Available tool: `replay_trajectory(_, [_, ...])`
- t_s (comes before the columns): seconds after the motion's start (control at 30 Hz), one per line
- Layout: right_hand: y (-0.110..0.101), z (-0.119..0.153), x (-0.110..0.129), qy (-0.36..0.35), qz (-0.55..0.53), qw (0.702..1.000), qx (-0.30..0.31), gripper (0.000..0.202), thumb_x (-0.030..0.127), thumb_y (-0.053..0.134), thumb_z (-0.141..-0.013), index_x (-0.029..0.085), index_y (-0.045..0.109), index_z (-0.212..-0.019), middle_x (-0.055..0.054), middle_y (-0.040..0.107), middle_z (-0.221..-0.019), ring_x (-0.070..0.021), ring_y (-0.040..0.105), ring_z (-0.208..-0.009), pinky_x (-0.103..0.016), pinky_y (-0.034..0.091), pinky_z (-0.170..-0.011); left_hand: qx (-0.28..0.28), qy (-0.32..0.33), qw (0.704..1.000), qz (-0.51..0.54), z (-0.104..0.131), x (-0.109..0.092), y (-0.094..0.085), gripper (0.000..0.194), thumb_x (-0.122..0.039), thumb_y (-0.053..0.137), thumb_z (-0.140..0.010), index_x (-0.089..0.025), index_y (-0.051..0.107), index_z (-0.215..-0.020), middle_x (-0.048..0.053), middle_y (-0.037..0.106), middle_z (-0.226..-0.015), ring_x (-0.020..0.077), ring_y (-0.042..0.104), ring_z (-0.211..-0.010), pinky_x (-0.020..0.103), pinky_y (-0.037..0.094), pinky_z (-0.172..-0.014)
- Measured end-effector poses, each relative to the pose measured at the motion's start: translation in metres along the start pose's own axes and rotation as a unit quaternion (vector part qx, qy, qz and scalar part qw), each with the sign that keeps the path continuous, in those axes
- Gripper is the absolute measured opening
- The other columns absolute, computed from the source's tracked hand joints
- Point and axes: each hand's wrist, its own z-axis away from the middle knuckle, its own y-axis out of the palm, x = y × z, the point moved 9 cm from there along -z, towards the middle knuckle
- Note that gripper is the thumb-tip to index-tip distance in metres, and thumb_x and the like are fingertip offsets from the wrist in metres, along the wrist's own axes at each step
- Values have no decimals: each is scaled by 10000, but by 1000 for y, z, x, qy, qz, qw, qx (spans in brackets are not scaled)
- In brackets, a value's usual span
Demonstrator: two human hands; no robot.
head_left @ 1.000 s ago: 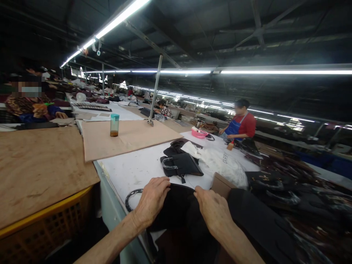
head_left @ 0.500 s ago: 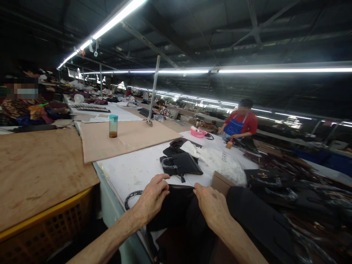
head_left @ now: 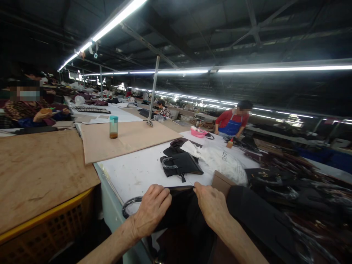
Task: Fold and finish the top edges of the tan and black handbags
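Note:
A black handbag (head_left: pixel 181 205) is spread between my two hands at the table's near edge, its upper rim stretched across. My left hand (head_left: pixel 155 205) is closed on the left end of that rim, fingers curled over it. At the right end, my right hand (head_left: pixel 210 201) pinches the same edge. A dark looped handle (head_left: pixel 130 205) sticks out left of my left hand. Beyond the hands lies a finished-looking black handbag (head_left: pixel 183 164) with a plastic-wrapped handle and a tassel. The lower part of the held bag is dark and hard to make out.
A white plastic bag (head_left: pixel 225 159) and a brown box (head_left: pixel 222 183) lie ahead to the right. Dark bags (head_left: pixel 275 183) pile up at right. A bottle (head_left: pixel 113 127) stands on a tan board (head_left: pixel 132 143). A yellow crate (head_left: pixel 55 216) is at left. A co-worker (head_left: pixel 232 123) stands across.
My left hand has shifted from a loose pinch to fingers folded over the rim. My right hand stays nearly where it was. The co-worker across leans further left.

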Motion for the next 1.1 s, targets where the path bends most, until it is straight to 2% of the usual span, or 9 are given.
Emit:
replay_trajectory(0.17, [-3, 0, 1, -3, 3, 1000, -10, 248, 266, 329, -917, 245, 576, -913, -61, 651, -752, -238, 629, -734, -296, 367, -583, -7, -41, 999, 32, 1, 2, 4, 250, -73, 311, -875, -125, 539, -963, 81, 591, -873, 197, 441, -830, 375, 375, -748])
replay_trajectory(0.37, [-6, 2, 2, -13, 2, 1000, -10, 232, 284, 351, -914, 238, 575, -878, -51, 659, -735, -221, 630, -710, -275, 343, -560, 7, -191, 979, 68, -5, 31, 13, 161, -117, 425, -863, -174, 570, -820, 21, 556, -689, 179, 432, -743, 354, 378, -697])
replay_trajectory(0.47, [-8, 3, 3, -30, -4, 999, -16, 231, 304, 365, -912, 247, 574, -830, -31, 655, -709, -212, 628, -695, -263, 328, -544, 11, -272, 957, 97, -6, 48, 17, 166, -103, 464, -822, -183, 574, -728, 24, 526, -762, 172, 452, -757, 315, 398, -669])
replay_trajectory(0.57, [-9, 4, 3, -39, -4, 999, -16, 234, 309, 373, -910, 242, 575, -811, -28, 652, -698, -203, 627, -684, -256, 321, -537, 31, -324, 937, 127, -8, 60, 22, 171, -58, 477, -765, -178, 568, -682, 27, 502, -873, 155, 482, -773, 280, 411, -648])
replay_trajectory(0.67, [-11, 3, 5, -48, -9, 999, -15, 234, 294, 372, -910, 241, 576, -806, -26, 654, -698, -207, 630, -686, -263, 315, -535, 82, -356, 917, 162, -13, 70, 31, 157, -41, 513, -713, -171, 564, -642, 14, 523, -874, 157, 506, -795, 286, 410, -683])
replay_trajectory(0.83, [-12, 0, 6, -51, -22, 998, -2, 250, 300, 369, -907, 233, 584, -797, -33, 657, -700, -205, 632, -699, -267, 314, -542, 153, -404, 883, 184, -14, 87, 46, 129, -50, 575, -647, -166, 584, -592, 6, 563, -756, 161, 508, -788, 273, 376, -713])
replay_trajectory(0.97, [-11, -3, 4, -54, -31, 998, -7, 273, 305, 350, -911, 231, 581, -787, -34, 658, -711, -207, 631, -709, -275, 324, -561, 150, -439, 865, 191, -6, 93, 51, 88, -99, 574, -647, -171, 562, -598, -11, 559, -661, 145, 501, -699, 253, 344, -651])
replay_trajectory(1.1, [-10, -3, 5, -59, -25, 998, -16, 262, 285, 358, -906, 221, 586, -793, -44, 656, -717, -215, 627, -699, -282, 318, -557, 148, -450, 860, 189, -4, 92, 49, 90, -128, 551, -649, -177, 497, -597, -29, 513, -592, 135, 466, -626, 246, 308, -593])
